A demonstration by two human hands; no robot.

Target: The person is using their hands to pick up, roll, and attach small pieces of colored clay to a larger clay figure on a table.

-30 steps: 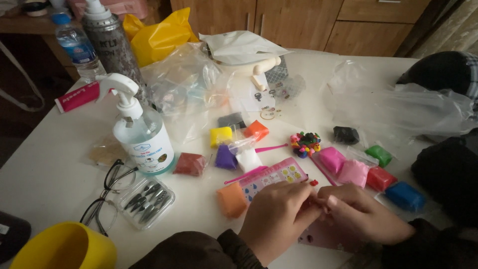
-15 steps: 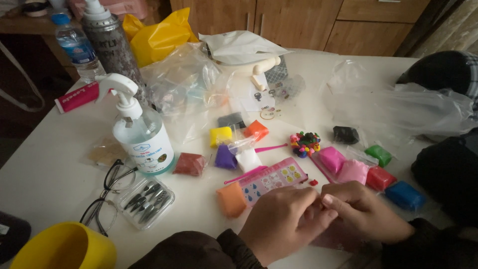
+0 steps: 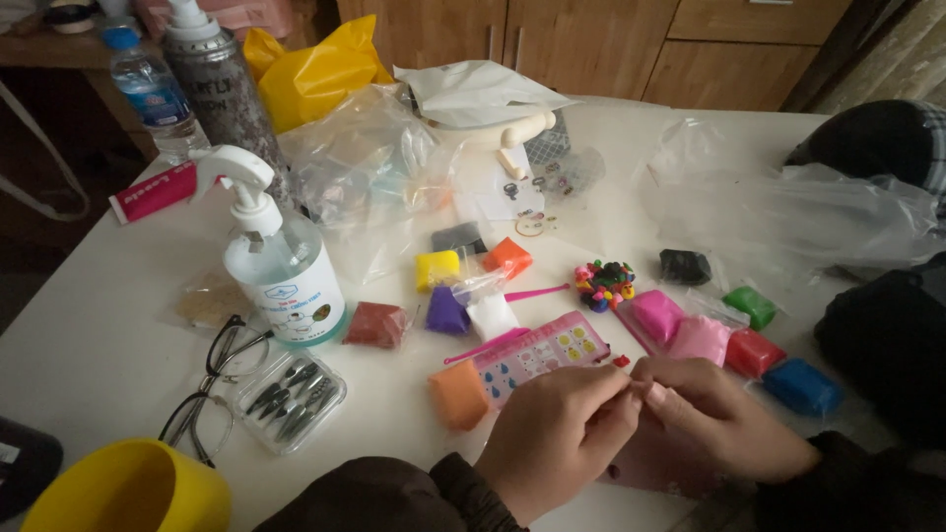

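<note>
Where fingers (image 3: 631, 399) meet — perhaps clay.

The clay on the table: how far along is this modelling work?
Done: a small multicoloured clay piece sits finished-looking near the middle. In hand: the left hand and right hand pinch something tiny between their fingertips, too small to identify. Left: most clay blocks, such as the orange, blue and green ones, are wrapped and look unused.

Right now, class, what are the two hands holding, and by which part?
Left hand and right hand meet fingertip to fingertip; whatever they pinch is hidden.
</note>
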